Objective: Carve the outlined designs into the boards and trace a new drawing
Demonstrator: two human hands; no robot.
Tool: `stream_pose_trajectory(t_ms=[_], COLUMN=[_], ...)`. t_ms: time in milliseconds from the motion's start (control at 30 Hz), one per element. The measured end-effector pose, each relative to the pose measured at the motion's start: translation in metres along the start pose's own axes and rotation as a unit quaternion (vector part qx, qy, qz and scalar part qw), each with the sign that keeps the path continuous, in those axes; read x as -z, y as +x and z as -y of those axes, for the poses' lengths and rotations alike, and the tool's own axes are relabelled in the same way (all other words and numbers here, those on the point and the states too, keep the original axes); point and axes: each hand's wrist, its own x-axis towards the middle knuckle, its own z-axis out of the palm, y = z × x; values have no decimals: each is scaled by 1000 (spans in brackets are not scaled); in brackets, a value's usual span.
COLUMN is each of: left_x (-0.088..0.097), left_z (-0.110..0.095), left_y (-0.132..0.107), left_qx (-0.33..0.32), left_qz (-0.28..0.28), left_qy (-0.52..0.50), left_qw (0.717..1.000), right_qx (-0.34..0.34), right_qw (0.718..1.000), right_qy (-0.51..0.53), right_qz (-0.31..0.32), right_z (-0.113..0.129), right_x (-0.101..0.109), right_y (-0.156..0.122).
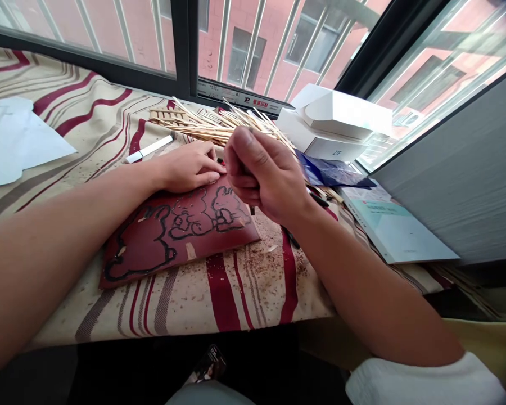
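A dark red carved board (152,242) lies at an angle on the striped cloth. Black grooves outline bear-like figures on it, and some pale chips rest on its face. My left hand (189,167) presses on the board's far edge, fingers bent and thumb on the surface. Just beyond its fingertips a small red and black thing (221,162) shows in part. Above the board's right end my right hand (267,174) is raised in a closed fist. A short dark piece (252,211) shows below the fist; what the fist holds is hidden.
Behind the hands lies a heap of thin wooden sticks (219,124). A white marker (149,149) and papers (25,138) are to the left. White boxes (335,121), a dark blue packet (333,170) and a book (398,225) stand right. Crumbs (265,264) litter the cloth (189,312).
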Motion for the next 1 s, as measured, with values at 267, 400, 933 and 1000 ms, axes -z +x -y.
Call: stream_pose_trajectory(t_ms=[267,400,933,1000], left_x=[-3,-7,-4,-6], left_z=[1,5,-23,-22], left_y=[0,0,4,5], left_qx=[-9,-13,69,120], left_qz=[-10,-15,-35,-42], left_qy=[-28,-38,-12,-27], left_qw=[1000,999,997,992], right_qx=[-5,-12,5,22], right_qw=[1000,999,994,982], right_qy=[-11,-29,12,22], right_qz=[-6,-5,106,186], right_z=[-22,-19,-29,-31], right_x=[-4,-5,-6,-3], right_y=[2,2,7,12])
